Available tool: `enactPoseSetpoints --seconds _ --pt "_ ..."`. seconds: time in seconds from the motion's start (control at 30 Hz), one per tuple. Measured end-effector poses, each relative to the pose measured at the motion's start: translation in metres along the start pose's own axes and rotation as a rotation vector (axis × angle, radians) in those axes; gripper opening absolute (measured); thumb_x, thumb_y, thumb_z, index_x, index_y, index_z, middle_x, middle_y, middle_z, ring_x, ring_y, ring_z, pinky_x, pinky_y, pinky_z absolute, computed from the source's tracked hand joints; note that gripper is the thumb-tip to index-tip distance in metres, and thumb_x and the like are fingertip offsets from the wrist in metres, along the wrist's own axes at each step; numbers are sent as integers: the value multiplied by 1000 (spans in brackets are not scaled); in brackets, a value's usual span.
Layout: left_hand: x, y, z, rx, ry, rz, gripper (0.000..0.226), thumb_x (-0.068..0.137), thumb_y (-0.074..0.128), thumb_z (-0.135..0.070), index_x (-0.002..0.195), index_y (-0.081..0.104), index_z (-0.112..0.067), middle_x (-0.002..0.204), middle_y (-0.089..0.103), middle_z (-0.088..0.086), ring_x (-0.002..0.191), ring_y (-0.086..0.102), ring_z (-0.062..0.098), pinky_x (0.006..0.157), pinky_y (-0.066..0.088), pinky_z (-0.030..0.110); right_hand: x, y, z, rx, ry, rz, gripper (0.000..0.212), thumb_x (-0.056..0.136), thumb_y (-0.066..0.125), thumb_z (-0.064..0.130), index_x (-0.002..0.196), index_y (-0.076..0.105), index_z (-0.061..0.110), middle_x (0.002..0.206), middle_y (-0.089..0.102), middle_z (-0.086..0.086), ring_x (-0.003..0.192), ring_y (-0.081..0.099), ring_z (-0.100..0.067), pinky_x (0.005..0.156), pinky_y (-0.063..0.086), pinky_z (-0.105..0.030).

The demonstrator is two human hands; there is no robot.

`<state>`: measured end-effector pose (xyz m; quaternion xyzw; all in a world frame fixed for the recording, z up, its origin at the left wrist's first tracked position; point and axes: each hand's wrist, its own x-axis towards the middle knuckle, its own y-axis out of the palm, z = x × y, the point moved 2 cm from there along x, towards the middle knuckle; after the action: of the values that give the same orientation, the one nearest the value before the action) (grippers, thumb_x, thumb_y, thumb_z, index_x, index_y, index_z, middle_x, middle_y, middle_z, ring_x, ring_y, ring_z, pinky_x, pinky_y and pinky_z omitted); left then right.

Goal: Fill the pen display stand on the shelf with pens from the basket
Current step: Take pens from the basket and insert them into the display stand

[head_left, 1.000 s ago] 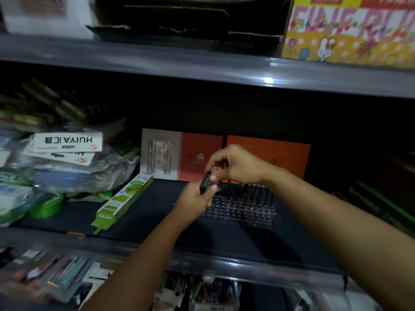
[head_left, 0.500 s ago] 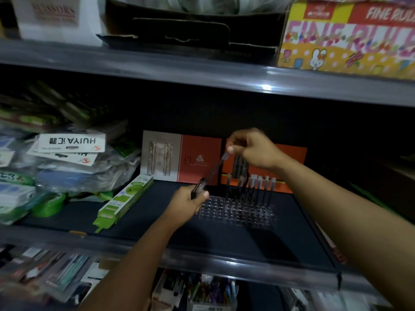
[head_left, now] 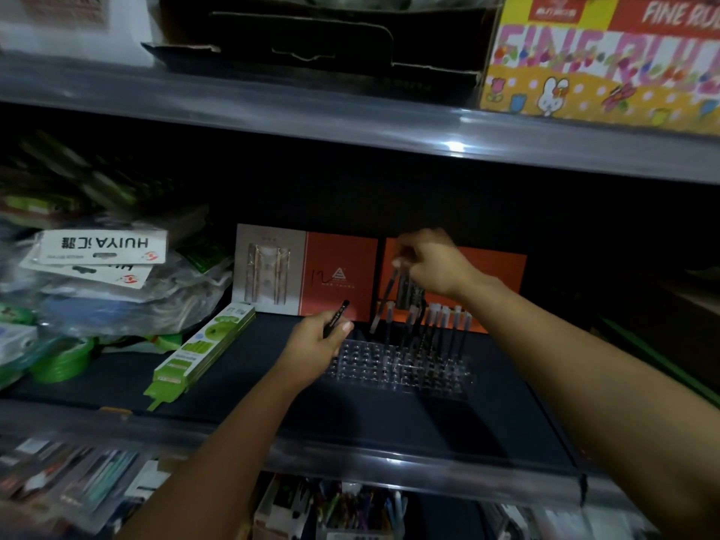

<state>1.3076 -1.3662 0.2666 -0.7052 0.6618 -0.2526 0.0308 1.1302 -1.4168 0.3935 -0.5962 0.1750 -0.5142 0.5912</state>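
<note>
Orange cards behind pen stand, green box left

Orange and beige card packs at the back, lime green box, clear stand with a dotted grid, yellow polka-dot bunny box up top.

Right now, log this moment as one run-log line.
right hand: lowering pen into stand | left hand: holds spare pens
</note>
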Motion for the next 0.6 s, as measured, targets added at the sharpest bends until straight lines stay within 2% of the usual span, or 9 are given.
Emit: enactPoseSetpoints --seconds 0.13,0.3,0.5,0.6 --pt "2 3 -2 0 24 -7 23 96 50 -21 97 62 -1 59 49 -1 57 45 11 59 37 26 0 16 -4 -49 -2 81 13 92 58 9 82 60 2 80 60 -13 78 59 -29 69 51 -40" --pt "4 5 3 -26 27 -7 22 95 50 -19 99 63 -2 59 49 -3 57 46 10 62 39 27 2 26 -6 -82 -4 116 15 88 56 5 74 56 10 83 60 -9 76 61 -28 65 54 -39" --pt "6 5 9 -27 19 -9 16 95 51 -18 94 64 -10 58 51 -4 57 48 10 62 40 26 6 36 -10 -95 7 150 8 90 58 10 82 60 9 88 60 -11 81 60 -28 72 55 -43" --pt "6 4 11 -24 18 -4 16 96 50 -18 94 64 -12 59 52 -3 56 48 9 61 40 25 7 42 -11 -78 23 167 8 91 58 13 85 62 9 90 61 -11 79 62 -28 66 55 -40"
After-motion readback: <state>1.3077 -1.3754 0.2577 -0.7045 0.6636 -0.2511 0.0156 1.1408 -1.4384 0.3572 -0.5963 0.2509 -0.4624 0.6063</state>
